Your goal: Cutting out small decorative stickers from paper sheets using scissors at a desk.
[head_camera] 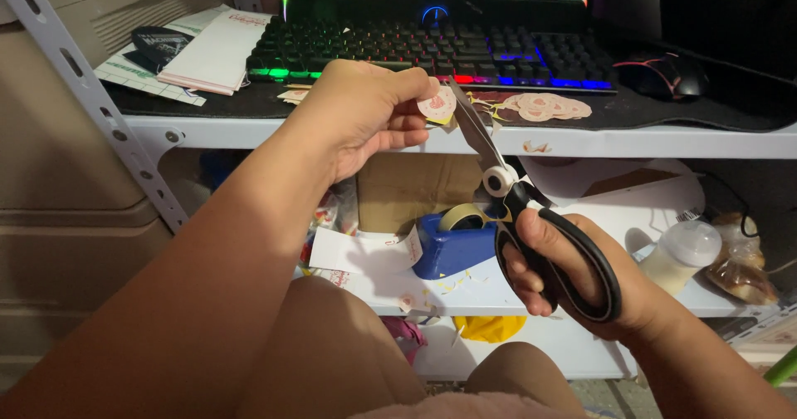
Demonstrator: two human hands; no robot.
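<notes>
A small pink paper cut-out (pixel 437 105) is pinched between thumb and fingertips of the left hand (pixel 365 112), just in front of the upper shelf edge (pixel 664 141). Black-handled scissors (pixel 531 220) are gripped firmly by the right hand (pixel 573 282), the blades meeting the cut-out's edge. More pink cut-outs (pixel 544 106) are scattered on the shelf before a backlit keyboard (pixel 432 54). A blue tape dispenser (pixel 452 241) and a white bottle (pixel 681 253) are seen on the lower shelf.
</notes>
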